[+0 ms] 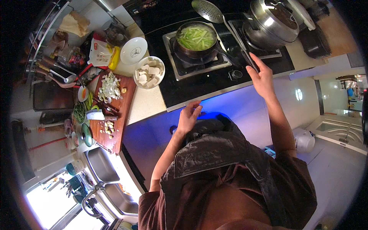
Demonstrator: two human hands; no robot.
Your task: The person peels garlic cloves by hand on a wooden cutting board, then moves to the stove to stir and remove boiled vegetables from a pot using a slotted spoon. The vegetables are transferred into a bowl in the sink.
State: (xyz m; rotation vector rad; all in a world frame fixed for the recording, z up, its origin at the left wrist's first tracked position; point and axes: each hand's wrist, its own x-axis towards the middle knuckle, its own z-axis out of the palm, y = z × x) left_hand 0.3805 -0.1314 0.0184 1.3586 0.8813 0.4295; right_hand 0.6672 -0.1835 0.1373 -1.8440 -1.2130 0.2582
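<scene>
My right hand (262,78) grips the dark handle of a perforated metal skimmer (208,11). The skimmer's bowl is raised beyond the pot, over the back of the black cooktop (184,96). Left of it, a small dark pot (178,47) stands on the left burner, its handle pointing towards me. Cut green vegetable strips (197,37) lie in liquid inside. My left hand (188,118) hangs loosely curled by the cooktop's front edge, with nothing visible in it. A white bowl (163,75) of pale tofu-like pieces (148,72) sits at the cooktop's left edge.
A large steel pot (270,26) occupies the right burner. On the left, a wooden cutting board (126,100) carries chopped white vegetable (109,87), garlic cloves (109,126) and a cleaver (95,114). Beyond are a white plate (133,50) and a yellow-capped bag (100,53). A double sink (102,165) lies lower left.
</scene>
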